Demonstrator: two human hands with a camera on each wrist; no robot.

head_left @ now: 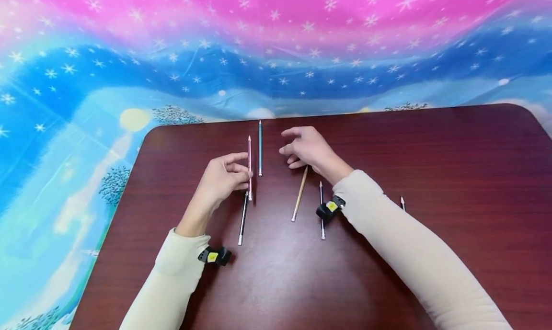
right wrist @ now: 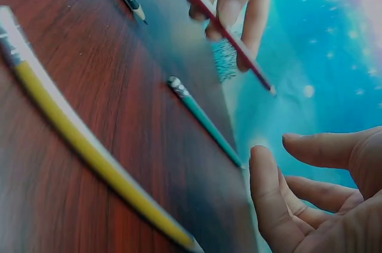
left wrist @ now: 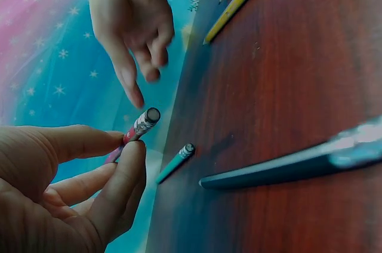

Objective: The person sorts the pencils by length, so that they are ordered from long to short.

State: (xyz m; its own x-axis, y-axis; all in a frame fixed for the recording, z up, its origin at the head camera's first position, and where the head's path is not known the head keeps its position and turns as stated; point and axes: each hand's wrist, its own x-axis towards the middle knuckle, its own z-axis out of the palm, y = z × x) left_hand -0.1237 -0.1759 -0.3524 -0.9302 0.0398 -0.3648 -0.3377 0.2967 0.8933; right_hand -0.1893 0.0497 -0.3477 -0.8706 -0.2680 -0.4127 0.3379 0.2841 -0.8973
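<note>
My left hand [head_left: 222,179] pinches a pink-red pencil [head_left: 249,153] between thumb and fingers, its sharpened tip pointing away and its eraser end towards me. In the left wrist view, the held pencil [left wrist: 143,123] appears lifted off the table. Holding nothing, my right hand [head_left: 308,148] hovers with fingers loosely bent and thumb apart from them, as the right wrist view also shows. Between the hands lies a teal pencil [head_left: 260,150] near the table's far edge. Below the left hand is a black pencil [head_left: 243,220]; a yellow pencil [head_left: 299,196] lies just below the right hand.
A dark blue pencil [head_left: 321,212] lies partly under the right wrist's camera. Another pencil's tip [head_left: 403,203] shows beyond the right sleeve, which hides the rest of it. The brown wooden table [head_left: 465,162] ends at a snowflake-patterned cloth [head_left: 276,47].
</note>
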